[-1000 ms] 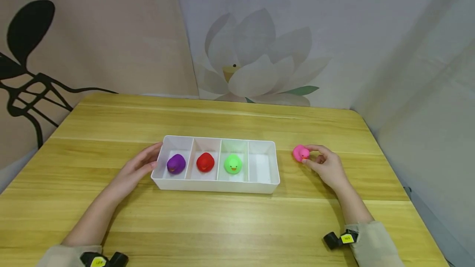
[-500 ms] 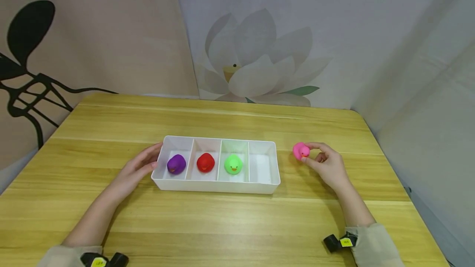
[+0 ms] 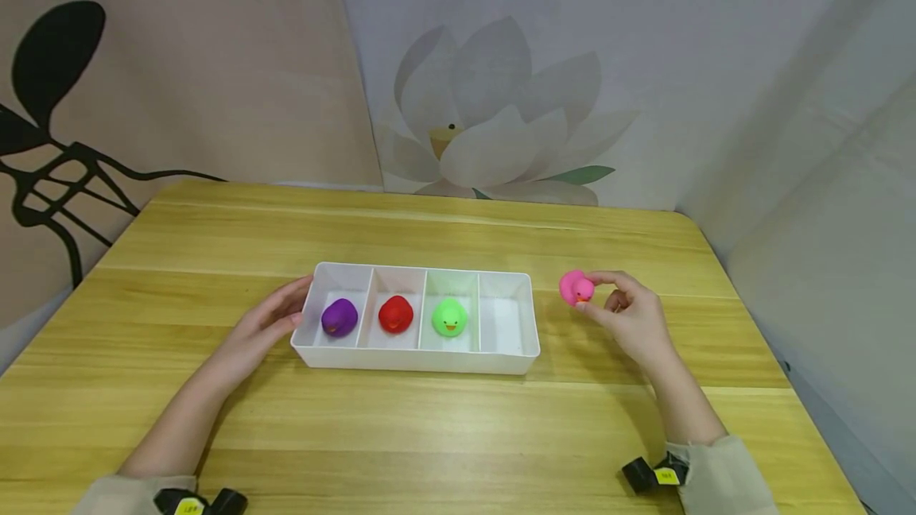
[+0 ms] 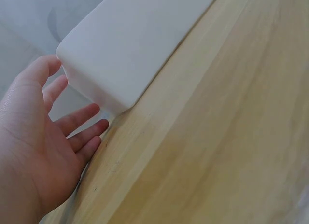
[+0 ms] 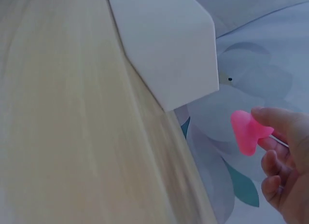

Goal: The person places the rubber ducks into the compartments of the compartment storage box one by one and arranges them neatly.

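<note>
A white tray (image 3: 422, 360) with a row of compartments lies on the wooden table. From left to right it holds a purple rubber duck (image 3: 339, 317), a red rubber duck (image 3: 396, 314) and a light green rubber duck (image 3: 449, 316); the rightmost compartment is bare. My left hand (image 3: 269, 320) touches the tray's left end, its thumb and index fingertip at the rim and the other fingers (image 4: 79, 119) loosely extended. To the right of the tray, my right hand (image 3: 633, 320) pinches a pink rubber duck (image 5: 247, 133) between thumb and fingers, raised above the table.
The wooden table (image 3: 444, 435) extends on all sides of the tray. Behind it hangs a pale cloth backdrop (image 3: 572, 38) printed with a lotus flower. Each wrist wears a small black camera (image 3: 647, 474).
My right hand has lifted the pink duck slightly and shifted it a little left, toward the tray. The left hand and the tray have stayed in place.
</note>
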`<state>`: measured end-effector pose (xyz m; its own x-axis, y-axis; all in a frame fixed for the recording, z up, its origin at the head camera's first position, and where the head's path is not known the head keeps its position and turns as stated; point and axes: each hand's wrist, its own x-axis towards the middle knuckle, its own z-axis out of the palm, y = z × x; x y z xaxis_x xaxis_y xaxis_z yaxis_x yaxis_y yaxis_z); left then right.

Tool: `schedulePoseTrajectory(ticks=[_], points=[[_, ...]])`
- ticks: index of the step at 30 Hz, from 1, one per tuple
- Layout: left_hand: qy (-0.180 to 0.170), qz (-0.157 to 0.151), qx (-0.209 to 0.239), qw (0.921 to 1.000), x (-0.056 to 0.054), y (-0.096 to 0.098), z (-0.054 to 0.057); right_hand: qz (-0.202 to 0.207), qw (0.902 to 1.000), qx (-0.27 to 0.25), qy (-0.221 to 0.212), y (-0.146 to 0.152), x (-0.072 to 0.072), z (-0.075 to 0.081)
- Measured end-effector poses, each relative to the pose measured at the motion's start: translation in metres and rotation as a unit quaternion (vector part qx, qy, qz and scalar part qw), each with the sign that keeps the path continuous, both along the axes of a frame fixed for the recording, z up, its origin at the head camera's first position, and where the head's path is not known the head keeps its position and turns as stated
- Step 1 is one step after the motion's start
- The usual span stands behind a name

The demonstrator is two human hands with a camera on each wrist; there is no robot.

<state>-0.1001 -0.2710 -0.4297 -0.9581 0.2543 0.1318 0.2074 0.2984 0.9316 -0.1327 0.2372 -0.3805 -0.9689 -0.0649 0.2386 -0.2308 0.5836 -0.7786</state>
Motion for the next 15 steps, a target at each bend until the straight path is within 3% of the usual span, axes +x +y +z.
schedulePoseTrajectory(ticks=[6,15], points=[[-0.001,0.0,-0.004,1.0,0.001,0.0,0.001,0.004,0.9999,0.0,0.014,-0.019,0.017,0.03],[0.001,0.001,-0.005,1.0,0.0,0.001,0.001,0.012,0.9991,-0.012,0.039,-0.028,0.023,0.039]])
